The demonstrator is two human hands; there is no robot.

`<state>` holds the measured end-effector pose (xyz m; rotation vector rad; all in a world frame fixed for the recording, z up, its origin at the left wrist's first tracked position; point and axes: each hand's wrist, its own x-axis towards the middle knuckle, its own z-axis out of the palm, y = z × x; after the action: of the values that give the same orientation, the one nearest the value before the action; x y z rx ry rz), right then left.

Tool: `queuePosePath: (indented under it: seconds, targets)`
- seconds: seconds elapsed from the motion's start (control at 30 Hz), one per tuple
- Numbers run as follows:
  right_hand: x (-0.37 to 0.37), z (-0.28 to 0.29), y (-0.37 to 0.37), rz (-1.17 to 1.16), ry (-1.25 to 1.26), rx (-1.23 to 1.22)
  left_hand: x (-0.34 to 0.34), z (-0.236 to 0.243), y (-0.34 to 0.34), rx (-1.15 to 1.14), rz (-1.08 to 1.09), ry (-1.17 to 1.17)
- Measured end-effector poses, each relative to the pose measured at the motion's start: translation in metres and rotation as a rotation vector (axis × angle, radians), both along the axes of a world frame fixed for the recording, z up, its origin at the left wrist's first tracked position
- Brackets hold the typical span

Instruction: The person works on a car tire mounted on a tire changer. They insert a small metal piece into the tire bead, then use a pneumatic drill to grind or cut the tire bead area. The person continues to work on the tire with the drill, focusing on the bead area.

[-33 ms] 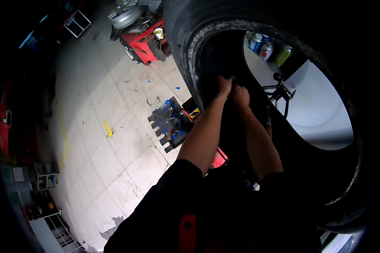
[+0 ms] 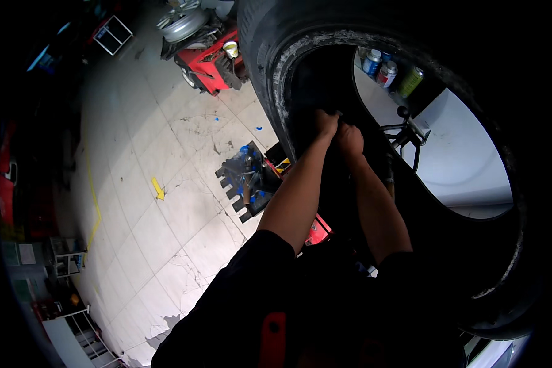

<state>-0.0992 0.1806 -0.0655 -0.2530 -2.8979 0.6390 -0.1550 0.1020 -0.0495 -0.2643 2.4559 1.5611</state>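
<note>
Black rubber fills the upper right: a large tyre (image 2: 260,55) stands tilted before the person, its bead scuffed grey. Both forearms reach into its opening, where the left hand (image 2: 326,126) and the right hand (image 2: 351,142) are close together, fingers curled. The inside is so dark that I cannot tell what, if anything, they are clamped on.

Through the opening show a blue-and-white can (image 2: 371,62), a red-and-white can (image 2: 386,75), a green can (image 2: 411,81) and, lower, a metal fixture (image 2: 406,135) with a black ball knob. The tyre's wall hides whatever is behind it, and the left forearm passes in front of the area beside a toothed black tray (image 2: 228,184) dotted with blue bits. Farther off, a silver wheel rim (image 2: 184,26) lies near a red machine (image 2: 203,67) that carries a pale cup (image 2: 230,49).

The cans bear labels, their print too small to read. A yellow arrow (image 2: 158,188) marks the tiled floor (image 2: 135,214).
</note>
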Motion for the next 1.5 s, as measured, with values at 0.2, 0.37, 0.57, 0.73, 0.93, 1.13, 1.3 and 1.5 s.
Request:
queuePosePath:
  seconds: [0.2,0.37,0.57,0.73,0.93,1.13,1.3,1.5]
  targets:
    - [0.005,0.008,0.002,0.041,-0.077,0.089,-0.014,0.021,0.015,-0.390,-0.136,0.028]
    - [0.009,-0.002,0.002,0.050,0.043,-0.014,-0.015,0.023,0.014,-0.402,-0.252,-0.022]
    - [0.006,-0.011,0.003,-0.013,0.118,-0.017,-0.017,0.025,0.007,-0.357,-0.275,0.012]
    - [0.008,-0.002,0.003,-0.166,0.239,-0.401,0.002,-0.013,0.007,0.142,0.055,-0.033]
    - [-0.008,0.005,0.024,-0.492,0.012,-1.148,0.015,-0.031,0.012,0.246,0.112,0.013]
    - [-0.015,-0.004,0.036,-0.438,-0.195,-0.926,0.010,-0.051,0.014,0.360,0.220,-0.198]
    - [-0.003,0.002,0.018,-0.416,-0.125,-1.058,0.021,-0.039,0.012,0.727,0.423,-0.372]
    - [-0.021,-0.030,0.029,-0.408,-0.275,-1.184,0.027,-0.021,0.011,0.282,0.210,-0.114]
